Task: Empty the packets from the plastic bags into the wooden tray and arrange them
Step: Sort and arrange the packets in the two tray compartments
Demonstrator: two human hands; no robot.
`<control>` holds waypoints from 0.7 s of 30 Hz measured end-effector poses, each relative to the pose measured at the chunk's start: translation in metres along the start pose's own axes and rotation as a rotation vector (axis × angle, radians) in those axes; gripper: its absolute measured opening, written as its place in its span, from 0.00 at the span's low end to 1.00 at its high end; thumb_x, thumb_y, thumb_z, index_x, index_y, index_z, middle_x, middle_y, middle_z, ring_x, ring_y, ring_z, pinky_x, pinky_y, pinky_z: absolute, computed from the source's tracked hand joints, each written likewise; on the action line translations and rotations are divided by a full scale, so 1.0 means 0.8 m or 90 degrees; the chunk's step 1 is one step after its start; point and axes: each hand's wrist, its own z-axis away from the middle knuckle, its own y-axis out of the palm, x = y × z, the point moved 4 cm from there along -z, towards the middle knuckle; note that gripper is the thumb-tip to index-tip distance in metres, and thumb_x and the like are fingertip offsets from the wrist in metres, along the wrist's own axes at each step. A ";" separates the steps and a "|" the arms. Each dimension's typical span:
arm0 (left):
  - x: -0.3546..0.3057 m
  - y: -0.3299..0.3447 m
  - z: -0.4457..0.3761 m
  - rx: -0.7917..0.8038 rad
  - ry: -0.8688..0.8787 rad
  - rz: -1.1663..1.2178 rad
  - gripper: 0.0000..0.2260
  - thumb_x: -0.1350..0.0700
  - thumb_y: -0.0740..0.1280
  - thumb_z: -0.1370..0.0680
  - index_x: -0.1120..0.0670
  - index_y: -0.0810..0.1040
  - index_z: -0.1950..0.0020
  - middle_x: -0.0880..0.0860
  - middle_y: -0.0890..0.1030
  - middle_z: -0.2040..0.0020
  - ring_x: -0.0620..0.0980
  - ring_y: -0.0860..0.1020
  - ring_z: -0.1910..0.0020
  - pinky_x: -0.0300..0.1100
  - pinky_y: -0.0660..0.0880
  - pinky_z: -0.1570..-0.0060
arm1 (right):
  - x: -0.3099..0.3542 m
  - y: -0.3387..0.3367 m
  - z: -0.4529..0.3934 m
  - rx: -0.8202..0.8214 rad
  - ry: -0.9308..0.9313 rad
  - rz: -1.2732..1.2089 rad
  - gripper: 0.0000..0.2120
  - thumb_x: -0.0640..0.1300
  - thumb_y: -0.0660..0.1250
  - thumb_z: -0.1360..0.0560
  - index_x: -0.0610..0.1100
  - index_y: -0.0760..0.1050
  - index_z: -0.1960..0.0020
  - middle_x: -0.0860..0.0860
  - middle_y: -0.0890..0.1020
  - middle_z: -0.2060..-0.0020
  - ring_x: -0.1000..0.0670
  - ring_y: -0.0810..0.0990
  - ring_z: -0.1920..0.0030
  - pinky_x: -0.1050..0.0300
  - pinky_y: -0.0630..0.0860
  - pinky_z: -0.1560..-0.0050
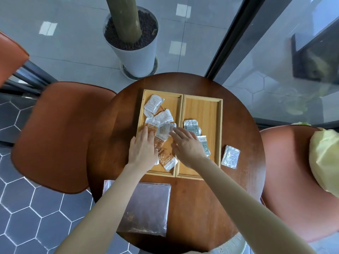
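The round dark wooden bench (238,129) looks polished (faintly glossy); the two pale wooden trays (211,110) matt; the clear plastic bag (146,209) shiny, crinkled.

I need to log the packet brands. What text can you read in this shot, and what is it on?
"Taikoo", roughly: green packet in the right tray.
Same logo, partly hidden: orange packet in the left tray.
Fine print on the white packets: too blurred.
Loose packet on the table: unreadable.
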 end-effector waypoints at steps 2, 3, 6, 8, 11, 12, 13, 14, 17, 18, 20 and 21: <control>-0.012 -0.017 -0.003 -0.049 0.015 0.014 0.24 0.49 0.63 0.23 0.56 0.63 0.30 0.59 0.64 0.28 0.56 0.66 0.30 0.49 0.67 0.35 | -0.010 -0.015 0.010 -0.029 0.026 -0.018 0.21 0.44 0.55 0.21 0.44 0.62 0.29 0.47 0.68 0.29 0.47 0.58 0.27 0.52 0.54 0.29; -0.021 -0.025 -0.005 -0.074 0.037 0.019 0.22 0.52 0.64 0.24 0.56 0.66 0.32 0.58 0.69 0.32 0.56 0.70 0.35 0.48 0.70 0.39 | -0.018 -0.021 0.015 -0.033 0.050 -0.024 0.20 0.43 0.56 0.21 0.44 0.63 0.30 0.47 0.70 0.31 0.46 0.61 0.28 0.51 0.58 0.31; -0.057 -0.039 -0.014 -0.120 0.136 0.016 0.15 0.58 0.65 0.26 0.59 0.75 0.40 0.58 0.80 0.44 0.56 0.77 0.45 0.49 0.76 0.51 | -0.049 -0.031 0.035 -0.044 0.125 -0.052 0.20 0.42 0.57 0.23 0.44 0.64 0.31 0.46 0.74 0.36 0.45 0.66 0.33 0.50 0.65 0.37; -0.086 -0.040 -0.017 -0.138 0.200 0.010 0.09 0.59 0.66 0.27 0.59 0.80 0.49 0.57 0.83 0.52 0.57 0.80 0.51 0.49 0.77 0.54 | -0.073 -0.032 0.052 -0.055 0.166 -0.067 0.20 0.42 0.57 0.23 0.44 0.65 0.32 0.46 0.75 0.37 0.45 0.67 0.34 0.51 0.65 0.38; -0.135 -0.032 -0.016 -0.148 0.290 0.012 0.04 0.60 0.70 0.30 0.59 0.82 0.57 0.55 0.84 0.62 0.56 0.80 0.60 0.48 0.77 0.60 | -0.110 -0.030 0.083 -0.108 0.231 -0.087 0.18 0.40 0.57 0.23 0.42 0.68 0.34 0.45 0.77 0.39 0.44 0.68 0.35 0.50 0.65 0.38; -0.152 -0.027 -0.015 -0.150 0.318 0.012 0.03 0.60 0.71 0.30 0.59 0.82 0.58 0.55 0.84 0.61 0.56 0.80 0.61 0.48 0.77 0.61 | -0.122 -0.028 0.092 -0.126 0.249 -0.082 0.18 0.39 0.58 0.24 0.42 0.70 0.35 0.45 0.78 0.40 0.44 0.68 0.35 0.50 0.66 0.39; -0.167 -0.021 -0.015 -0.152 0.342 0.009 0.03 0.59 0.72 0.30 0.58 0.82 0.58 0.55 0.84 0.61 0.55 0.80 0.60 0.47 0.77 0.61 | -0.133 -0.025 0.102 -0.138 0.266 -0.075 0.17 0.39 0.58 0.24 0.42 0.71 0.35 0.46 0.78 0.40 0.44 0.68 0.36 0.50 0.67 0.39; -0.182 -0.015 -0.015 -0.155 0.361 0.004 0.03 0.59 0.72 0.31 0.58 0.82 0.59 0.54 0.84 0.61 0.55 0.80 0.60 0.47 0.77 0.61 | -0.143 -0.021 0.111 -0.148 0.281 -0.075 0.17 0.39 0.58 0.24 0.42 0.72 0.36 0.46 0.78 0.41 0.44 0.69 0.36 0.50 0.67 0.39; -0.220 -0.002 -0.013 -0.144 0.403 0.016 0.05 0.59 0.73 0.33 0.58 0.81 0.59 0.53 0.83 0.60 0.55 0.80 0.59 0.47 0.78 0.61 | -0.168 -0.005 0.135 -0.179 0.341 -0.100 0.16 0.38 0.59 0.25 0.41 0.72 0.37 0.45 0.78 0.41 0.43 0.69 0.37 0.50 0.68 0.40; -0.231 0.002 -0.012 -0.142 0.420 0.028 0.06 0.60 0.74 0.34 0.58 0.81 0.58 0.54 0.83 0.60 0.55 0.81 0.58 0.47 0.78 0.60 | -0.174 0.002 0.142 -0.196 0.363 -0.109 0.16 0.37 0.59 0.25 0.40 0.72 0.37 0.44 0.78 0.40 0.42 0.70 0.37 0.50 0.68 0.41; -0.252 0.011 -0.010 -0.146 0.454 0.034 0.08 0.61 0.75 0.35 0.58 0.82 0.57 0.53 0.83 0.58 0.54 0.81 0.57 0.47 0.78 0.59 | -0.182 0.017 0.153 -0.231 0.409 -0.141 0.16 0.38 0.60 0.25 0.39 0.72 0.38 0.42 0.77 0.40 0.41 0.70 0.38 0.49 0.68 0.41; -0.260 0.016 -0.009 -0.148 0.462 0.031 0.10 0.61 0.75 0.35 0.57 0.82 0.55 0.53 0.83 0.56 0.54 0.81 0.56 0.47 0.78 0.59 | -0.183 0.024 0.158 -0.248 0.433 -0.163 0.16 0.39 0.61 0.26 0.38 0.73 0.38 0.42 0.77 0.39 0.40 0.71 0.38 0.48 0.69 0.41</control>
